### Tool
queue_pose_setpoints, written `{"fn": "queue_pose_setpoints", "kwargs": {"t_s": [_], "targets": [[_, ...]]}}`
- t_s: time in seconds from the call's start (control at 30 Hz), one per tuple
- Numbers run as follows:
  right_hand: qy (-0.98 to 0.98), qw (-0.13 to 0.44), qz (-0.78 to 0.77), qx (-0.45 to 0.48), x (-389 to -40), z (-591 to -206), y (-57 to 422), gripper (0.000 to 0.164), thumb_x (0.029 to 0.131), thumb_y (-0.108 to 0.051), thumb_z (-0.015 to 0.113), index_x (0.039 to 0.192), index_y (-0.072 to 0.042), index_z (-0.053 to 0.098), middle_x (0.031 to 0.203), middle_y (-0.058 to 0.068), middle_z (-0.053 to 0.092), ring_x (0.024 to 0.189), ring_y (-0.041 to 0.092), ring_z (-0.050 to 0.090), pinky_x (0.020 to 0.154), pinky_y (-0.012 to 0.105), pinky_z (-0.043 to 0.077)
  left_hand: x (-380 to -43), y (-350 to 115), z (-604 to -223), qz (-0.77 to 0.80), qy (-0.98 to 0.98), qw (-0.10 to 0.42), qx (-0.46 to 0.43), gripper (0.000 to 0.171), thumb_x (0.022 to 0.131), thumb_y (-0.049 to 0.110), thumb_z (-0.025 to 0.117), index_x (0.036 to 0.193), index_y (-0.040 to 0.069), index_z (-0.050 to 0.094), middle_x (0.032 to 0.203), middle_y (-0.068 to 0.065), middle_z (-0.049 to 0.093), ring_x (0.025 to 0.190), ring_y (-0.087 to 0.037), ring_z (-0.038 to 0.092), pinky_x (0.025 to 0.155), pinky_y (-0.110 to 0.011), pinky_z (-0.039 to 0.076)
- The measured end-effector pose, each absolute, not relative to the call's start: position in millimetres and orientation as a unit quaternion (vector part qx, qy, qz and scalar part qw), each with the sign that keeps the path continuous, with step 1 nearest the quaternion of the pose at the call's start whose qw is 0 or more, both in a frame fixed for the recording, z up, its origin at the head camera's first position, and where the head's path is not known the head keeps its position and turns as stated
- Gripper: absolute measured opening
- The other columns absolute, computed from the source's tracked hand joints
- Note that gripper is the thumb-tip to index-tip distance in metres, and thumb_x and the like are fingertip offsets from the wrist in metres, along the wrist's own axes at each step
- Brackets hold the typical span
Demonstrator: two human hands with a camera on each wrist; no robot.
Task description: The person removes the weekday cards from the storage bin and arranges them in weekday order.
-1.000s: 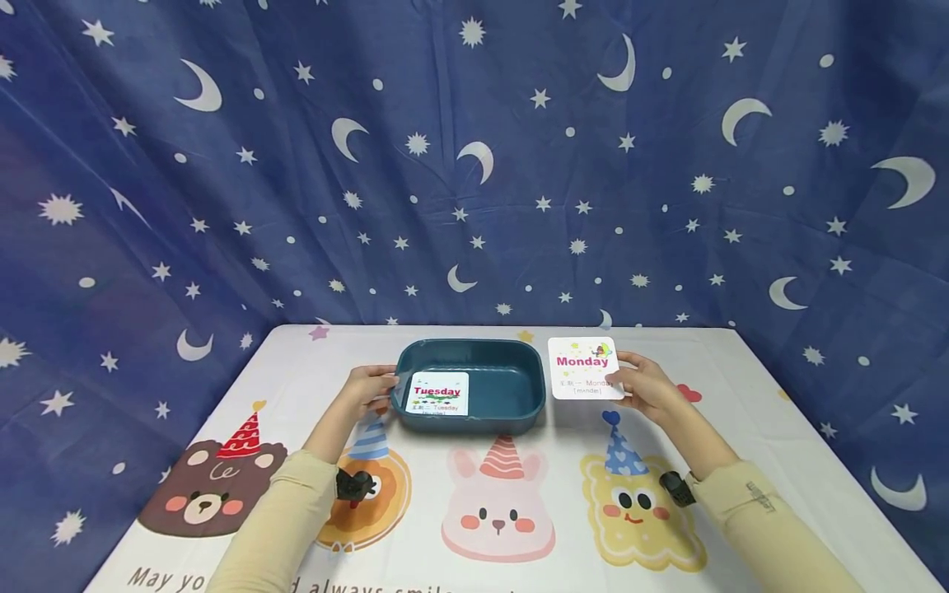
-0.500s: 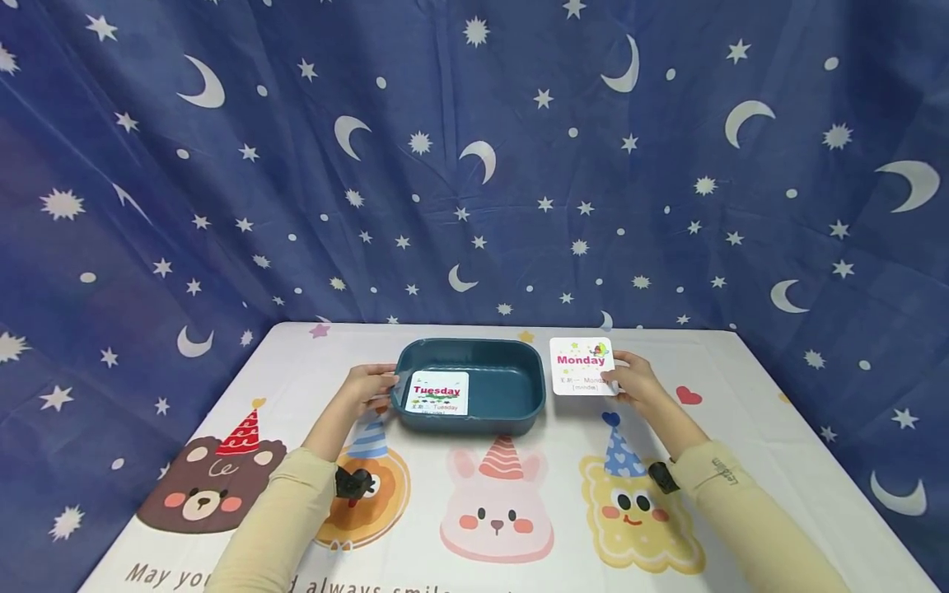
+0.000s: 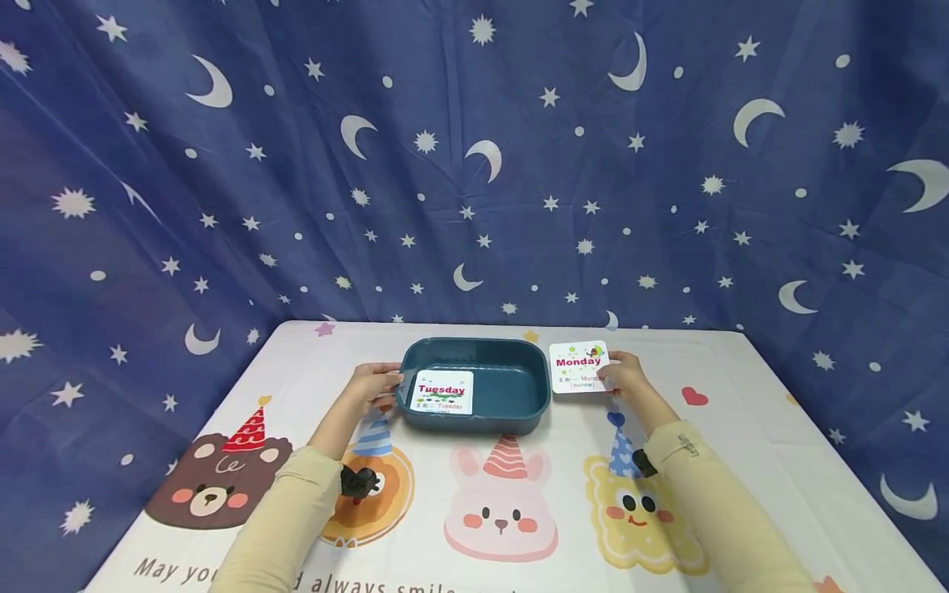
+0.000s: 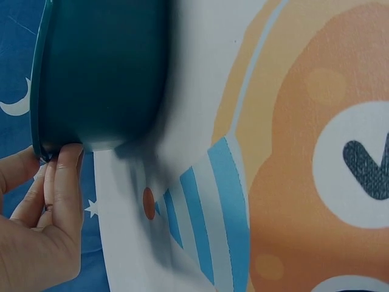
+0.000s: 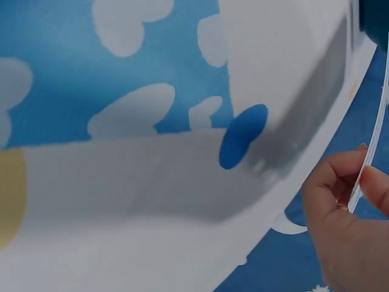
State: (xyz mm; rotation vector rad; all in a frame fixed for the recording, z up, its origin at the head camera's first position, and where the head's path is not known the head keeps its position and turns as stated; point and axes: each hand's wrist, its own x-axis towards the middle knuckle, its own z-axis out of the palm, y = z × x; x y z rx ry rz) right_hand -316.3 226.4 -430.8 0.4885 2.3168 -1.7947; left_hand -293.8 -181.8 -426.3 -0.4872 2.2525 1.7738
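Observation:
A dark teal rectangular tub (image 3: 474,423) sits on the table in the head view, with a white square "Tuesday" card (image 3: 442,392) lying inside at its left end. My left hand (image 3: 373,387) grips the tub's left rim; in the left wrist view the thumb is over the lip and the fingers (image 4: 65,182) are under it. To the right of the tub, my right hand (image 3: 628,382) pinches a white "Monday" card (image 3: 578,367) by its right edge, its face toward the head camera. Seen edge-on in the right wrist view, the card (image 5: 378,121) is between thumb and fingers.
A white tablecloth (image 3: 415,568) printed with cartoon animals and party hats covers the table. Behind it and at the left hangs a dark blue curtain (image 3: 415,272) with moons and stars. Long sleeves (image 3: 730,511) cover both forearms, and a black device (image 3: 359,482) sits at the left wrist.
The right hand has shifted slightly left with the Monday card, which now tilts a little. The left hand keeps its hold on the tub's rim. The head view has panned slightly.

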Motion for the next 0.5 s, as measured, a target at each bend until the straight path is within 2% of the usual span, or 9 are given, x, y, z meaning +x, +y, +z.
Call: {"fn": "queue_pose_setpoints", "kwargs": {"t_s": [0.2, 0.4, 0.5], "targets": [[0.782, 0.092, -0.58, 0.209, -327, -439, 225, 0.06, 0.085, 0.013, 0.046, 0.142, 0.009, 0.028, 0.13, 0.026, 0.044, 0.076, 0.017, 0.049, 0.053, 0.021, 0.043, -292, -181, -425, 0.603, 0.77, 0.116, -0.173, 0.04, 0.094, 0.008, 0.056, 0.133, 0.004, 0.051, 0.125, -0.018, 0.055, 0.094, -0.018, 0.059, 0.077, -0.026, 0.055], [0.793, 0.083, -0.572, 0.193, -330, -448, 227, 0.06, 0.081, 0.013, 0.046, 0.139, 0.014, 0.029, 0.128, 0.03, 0.043, 0.079, 0.02, 0.05, 0.053, 0.021, 0.045, -291, -179, -423, 0.606, 0.769, 0.113, -0.17, 0.04, 0.094, 0.008, 0.056, 0.133, 0.002, 0.051, 0.129, -0.021, 0.054, 0.103, -0.023, 0.06, 0.077, -0.027, 0.056], [0.799, 0.081, -0.565, 0.188, -329, -452, 225, 0.061, 0.08, 0.012, 0.047, 0.138, 0.015, 0.029, 0.13, 0.031, 0.043, 0.089, 0.024, 0.052, 0.058, 0.023, 0.046, -290, -180, -424, 0.606, 0.769, 0.115, -0.167, 0.04, 0.093, 0.008, 0.056, 0.132, 0.002, 0.051, 0.128, -0.021, 0.055, 0.102, -0.023, 0.06, 0.081, -0.029, 0.055]]}}
